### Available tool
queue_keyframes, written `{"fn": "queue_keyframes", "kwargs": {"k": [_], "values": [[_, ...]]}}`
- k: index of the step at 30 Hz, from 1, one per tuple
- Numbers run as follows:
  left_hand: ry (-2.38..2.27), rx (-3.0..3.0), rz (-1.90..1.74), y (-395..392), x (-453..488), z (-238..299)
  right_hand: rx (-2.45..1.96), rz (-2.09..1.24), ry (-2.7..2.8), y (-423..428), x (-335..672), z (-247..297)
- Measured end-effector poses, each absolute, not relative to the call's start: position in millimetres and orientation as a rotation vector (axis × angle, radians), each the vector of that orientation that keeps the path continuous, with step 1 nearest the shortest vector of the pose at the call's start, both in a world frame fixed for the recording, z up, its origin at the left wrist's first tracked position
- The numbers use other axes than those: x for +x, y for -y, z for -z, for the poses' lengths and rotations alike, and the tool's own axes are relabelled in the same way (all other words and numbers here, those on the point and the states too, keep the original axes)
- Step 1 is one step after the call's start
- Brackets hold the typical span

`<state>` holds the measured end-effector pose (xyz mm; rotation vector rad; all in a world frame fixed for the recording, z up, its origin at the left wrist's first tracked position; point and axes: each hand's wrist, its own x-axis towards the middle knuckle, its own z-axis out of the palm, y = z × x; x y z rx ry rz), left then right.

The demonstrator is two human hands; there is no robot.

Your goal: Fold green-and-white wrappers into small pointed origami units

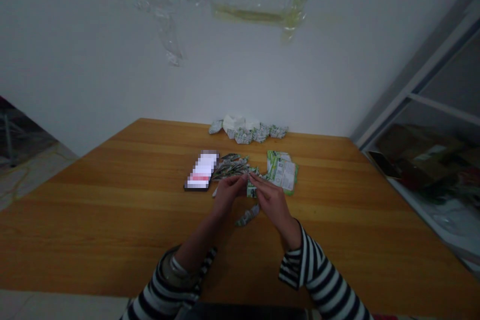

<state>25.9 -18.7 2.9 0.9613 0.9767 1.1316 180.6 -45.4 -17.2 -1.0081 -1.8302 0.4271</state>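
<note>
My left hand (227,194) and my right hand (271,201) meet over the middle of the wooden table (112,210). Both pinch a small folded piece of green-and-white printed paper (251,187) between their fingertips. A folded paper strip (247,216) lies on the table just below my hands. Behind my left hand sits a fan of folded paper strips (229,166). A stack of flat printed wrappers (282,171) lies right behind my right hand. Both my sleeves are black-and-white striped.
A phone (201,171) with a lit screen lies left of the strips. A row of folded paper pieces (247,131) sits at the table's far edge by the white wall. A metal shelf (431,160) with clutter stands to the right.
</note>
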Motion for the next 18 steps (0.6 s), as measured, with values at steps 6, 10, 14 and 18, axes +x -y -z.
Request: {"fn": "queue_keyframes", "kwargs": {"k": [6,10,14,18], "values": [[-0.981,0.969,-1.162,16.0,25.4,-1.1,-1.068,-0.466,1.705,49.9,170.8,16.1],[-1.000,0.995,-1.167,15.9,26.3,-2.6,-1.097,-0.467,1.656,49.9,169.4,17.1],[-1.023,1.015,-1.183,17.7,26.3,-4.2,-1.049,-0.427,1.742,49.1,172.4,19.9],[-1.073,1.006,-1.224,18.3,25.7,-2.8,-1.009,-0.340,1.877,48.0,175.1,21.3]]}}
